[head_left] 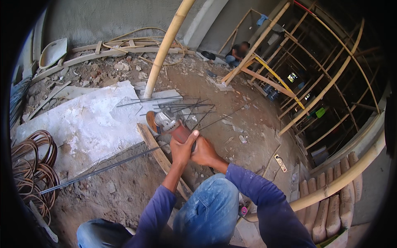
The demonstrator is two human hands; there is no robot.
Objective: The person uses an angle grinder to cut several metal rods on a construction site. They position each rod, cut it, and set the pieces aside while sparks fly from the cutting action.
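Both my hands are wrapped round the red body of an angle grinder [178,130], with its silver gear head and brown disc pointing up and to the left. My left hand [181,149] grips it from the left, and my right hand [203,149] closes on its rear from the right. Beneath the grinder, long thin steel bars [107,167] run across a wooden plank [159,157]. Short cut pieces of steel bar [186,106] lie in a loose heap just beyond the disc. Whether the disc touches a bar, I cannot tell.
Coiled brown rods or hose [37,165] lie at the left beside a pale board [95,115]. A bamboo pole [167,47] stands ahead. Bamboo scaffolding [326,99] fills the right, above stacked sacks [331,206]. A power strip [281,163] lies on the ground. Another person [237,53] crouches far off.
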